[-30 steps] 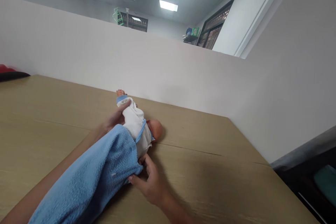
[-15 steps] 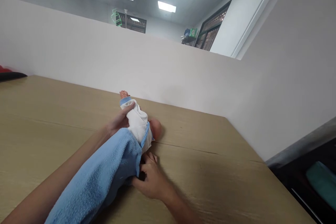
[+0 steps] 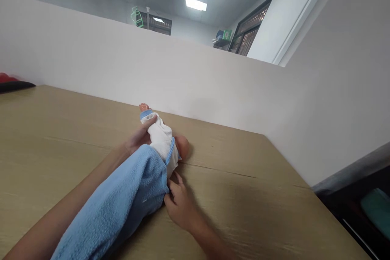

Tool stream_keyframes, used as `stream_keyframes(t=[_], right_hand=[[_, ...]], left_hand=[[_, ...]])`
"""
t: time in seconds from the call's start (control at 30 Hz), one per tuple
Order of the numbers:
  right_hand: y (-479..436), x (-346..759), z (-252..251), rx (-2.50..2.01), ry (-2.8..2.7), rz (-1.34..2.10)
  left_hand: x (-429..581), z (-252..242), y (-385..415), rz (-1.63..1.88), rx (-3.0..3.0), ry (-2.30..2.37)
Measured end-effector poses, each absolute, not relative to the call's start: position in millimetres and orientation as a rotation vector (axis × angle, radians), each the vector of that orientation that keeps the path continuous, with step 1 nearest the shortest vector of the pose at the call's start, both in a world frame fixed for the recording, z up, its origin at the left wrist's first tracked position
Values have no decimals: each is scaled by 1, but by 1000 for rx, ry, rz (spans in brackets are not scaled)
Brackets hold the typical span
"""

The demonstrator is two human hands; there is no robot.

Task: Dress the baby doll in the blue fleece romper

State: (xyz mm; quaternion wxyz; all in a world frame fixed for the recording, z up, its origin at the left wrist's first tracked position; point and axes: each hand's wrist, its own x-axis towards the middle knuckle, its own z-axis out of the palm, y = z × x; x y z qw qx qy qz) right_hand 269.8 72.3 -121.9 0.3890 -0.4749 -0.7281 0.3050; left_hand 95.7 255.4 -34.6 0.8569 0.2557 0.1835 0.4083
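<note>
A baby doll (image 3: 160, 136) in a white top with blue trim lies tilted on the table, its bald head (image 3: 183, 147) to the right and one small hand (image 3: 144, 107) pointing at the wall. Blue fleece cloth (image 3: 122, 195) covers its lower body and runs toward me. My left hand (image 3: 139, 137) is closed around the doll's sleeve and side, the thumb on top and the other fingers hidden underneath. At the doll's waist, my right hand (image 3: 180, 205) pinches the edge of the blue cloth, with its fingertips partly out of sight.
The tan tabletop (image 3: 231, 207) has a long seam and ends against a white partition (image 3: 128, 65). At the far left lies a black and red object (image 3: 15, 85). Beyond the right table edge, a dark area holds a green item (image 3: 376, 209).
My right hand has shifted slightly right and drawn the cloth edge along, closing the gap under it. My left hand keeps its hold on the doll. The view has tilted slightly.
</note>
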Motion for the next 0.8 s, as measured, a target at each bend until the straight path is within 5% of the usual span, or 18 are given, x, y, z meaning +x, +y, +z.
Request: stream_keyframes(t=[0.47,0.8], right_hand=[[89,288,-139,-1482,-1604,456],[65,348,-80,-1443,-1219,978]], left_hand=[[121,-6,216,961,751,516],[162,-13,168,1180,1287,606]])
